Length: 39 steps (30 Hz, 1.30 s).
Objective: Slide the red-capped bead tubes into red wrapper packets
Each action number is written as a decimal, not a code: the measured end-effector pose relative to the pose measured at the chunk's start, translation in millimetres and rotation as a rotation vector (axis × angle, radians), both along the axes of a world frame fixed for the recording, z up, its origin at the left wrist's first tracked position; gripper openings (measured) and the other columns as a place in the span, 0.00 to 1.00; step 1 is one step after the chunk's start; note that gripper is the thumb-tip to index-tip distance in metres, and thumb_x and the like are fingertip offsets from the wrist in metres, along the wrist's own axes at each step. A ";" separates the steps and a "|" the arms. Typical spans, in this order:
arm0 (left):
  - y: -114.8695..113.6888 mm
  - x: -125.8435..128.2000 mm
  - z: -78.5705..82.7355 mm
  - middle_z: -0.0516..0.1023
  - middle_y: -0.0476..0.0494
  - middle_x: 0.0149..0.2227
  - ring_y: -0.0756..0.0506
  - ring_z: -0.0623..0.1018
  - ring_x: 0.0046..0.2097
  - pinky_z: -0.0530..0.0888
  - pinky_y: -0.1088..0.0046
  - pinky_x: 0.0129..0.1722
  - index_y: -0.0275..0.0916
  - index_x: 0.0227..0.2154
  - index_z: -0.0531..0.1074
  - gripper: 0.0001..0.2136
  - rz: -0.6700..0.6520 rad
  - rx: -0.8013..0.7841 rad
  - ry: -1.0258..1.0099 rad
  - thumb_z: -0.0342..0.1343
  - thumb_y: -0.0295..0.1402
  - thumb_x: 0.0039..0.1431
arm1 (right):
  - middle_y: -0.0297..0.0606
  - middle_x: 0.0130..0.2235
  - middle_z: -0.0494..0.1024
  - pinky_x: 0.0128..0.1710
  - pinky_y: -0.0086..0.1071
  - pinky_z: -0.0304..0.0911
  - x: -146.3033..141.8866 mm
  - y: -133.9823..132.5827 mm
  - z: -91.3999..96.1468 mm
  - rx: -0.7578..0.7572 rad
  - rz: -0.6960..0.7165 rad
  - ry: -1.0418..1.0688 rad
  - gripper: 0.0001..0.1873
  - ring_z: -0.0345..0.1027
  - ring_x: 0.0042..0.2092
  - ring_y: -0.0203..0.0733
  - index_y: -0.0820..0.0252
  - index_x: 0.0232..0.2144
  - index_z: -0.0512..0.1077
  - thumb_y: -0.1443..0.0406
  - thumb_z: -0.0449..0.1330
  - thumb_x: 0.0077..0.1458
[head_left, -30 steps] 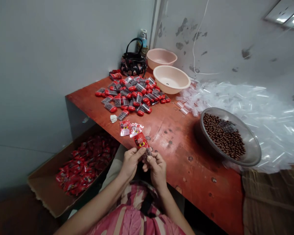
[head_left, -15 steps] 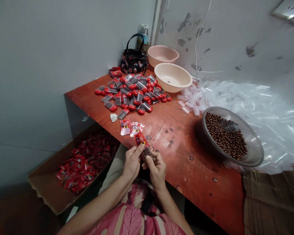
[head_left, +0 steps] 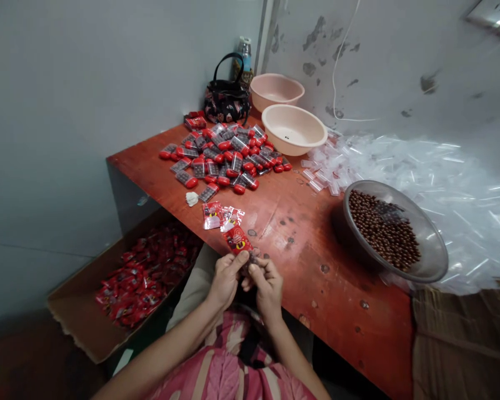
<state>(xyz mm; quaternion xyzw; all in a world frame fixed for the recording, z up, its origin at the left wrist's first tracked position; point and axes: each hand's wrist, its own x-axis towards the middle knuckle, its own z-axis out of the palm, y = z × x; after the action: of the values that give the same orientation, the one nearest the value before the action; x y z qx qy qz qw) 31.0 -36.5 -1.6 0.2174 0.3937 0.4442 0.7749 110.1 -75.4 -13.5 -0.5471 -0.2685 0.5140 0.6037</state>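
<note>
My left hand [head_left: 225, 278] and my right hand [head_left: 267, 284] meet at the near edge of the red table [head_left: 308, 239]. Both pinch a small red printed packet [head_left: 237, 241] that sticks up between the fingertips; a clear case of dark balls seems to sit at its lower end, partly hidden by my fingers. Two more red-and-white packets [head_left: 221, 215] lie flat on the table just beyond my hands. A heap of red-capped clear cases filled with dark balls [head_left: 225, 158] is spread over the far left of the table.
A metal bowl of brown balls [head_left: 394, 230] stands at the right, beside a pile of clear plastic cases [head_left: 420, 178]. Two pink basins [head_left: 292, 129] and a black handbag [head_left: 227, 100] sit at the back. A cardboard box of red packets [head_left: 129, 283] lies on the floor, left.
The hands stay together at the table edge; the red packet has shifted slightly between the fingers. The view has tilted a little.
</note>
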 end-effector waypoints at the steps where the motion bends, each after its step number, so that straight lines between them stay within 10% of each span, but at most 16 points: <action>1: -0.9 -1.8 -1.3 0.66 0.51 0.14 0.53 0.64 0.14 0.60 0.77 0.13 0.33 0.20 0.68 0.12 -0.026 0.030 0.000 0.56 0.39 0.48 | 0.30 0.18 0.70 0.14 0.22 0.56 0.3 1.3 -0.3 -0.010 0.003 0.099 0.09 0.59 0.15 0.29 0.62 0.26 0.65 0.61 0.58 0.48; 7: -2.3 -13.4 -2.6 0.67 0.49 0.17 0.51 0.68 0.17 0.66 0.73 0.17 0.33 0.22 0.68 0.12 -0.097 0.067 -0.077 0.53 0.39 0.51 | 0.33 0.21 0.74 0.14 0.20 0.55 -0.7 5.4 -0.3 -0.025 0.026 0.327 0.10 0.60 0.15 0.28 0.62 0.24 0.63 0.61 0.58 0.48; 17: 3.6 -6.8 0.8 0.75 0.42 0.25 0.53 0.66 0.16 0.59 0.79 0.09 0.29 0.34 0.72 0.15 0.035 -0.028 -0.038 0.56 0.37 0.47 | 0.30 0.20 0.71 0.21 0.25 0.62 -7.9 -8.7 -1.3 0.016 0.050 -0.190 0.10 0.64 0.20 0.32 0.62 0.34 0.67 0.61 0.58 0.50; 24: 0.9 -10.3 5.5 0.62 0.54 0.12 0.56 0.59 0.11 0.57 0.80 0.08 0.28 0.35 0.73 0.15 -0.022 0.055 0.073 0.56 0.36 0.48 | 0.32 0.19 0.71 0.13 0.19 0.53 -11.7 0.2 -1.3 -0.019 0.063 0.295 0.11 0.58 0.14 0.27 0.62 0.23 0.62 0.62 0.57 0.50; 32: 3.1 -6.1 3.6 0.65 0.52 0.16 0.55 0.62 0.15 0.59 0.80 0.11 0.30 0.29 0.72 0.12 -0.031 -0.011 0.044 0.57 0.36 0.47 | 0.29 0.20 0.71 0.20 0.23 0.63 -5.5 -2.5 1.8 0.033 -0.017 -0.132 0.08 0.65 0.19 0.30 0.62 0.31 0.65 0.63 0.58 0.49; 39: 3.0 -10.7 3.9 0.71 0.49 0.20 0.54 0.65 0.15 0.62 0.77 0.13 0.32 0.30 0.70 0.12 0.014 0.027 0.035 0.58 0.37 0.46 | 0.30 0.19 0.71 0.15 0.22 0.59 -4.6 3.4 1.5 0.010 0.068 0.072 0.09 0.61 0.16 0.29 0.63 0.28 0.64 0.62 0.57 0.50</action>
<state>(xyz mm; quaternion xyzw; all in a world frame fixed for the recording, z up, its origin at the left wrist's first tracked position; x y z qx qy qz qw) 20.2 -33.4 2.3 0.2326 0.4028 0.4510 0.7617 105.5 -72.0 -12.0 -0.5160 -0.2677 0.5522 0.5976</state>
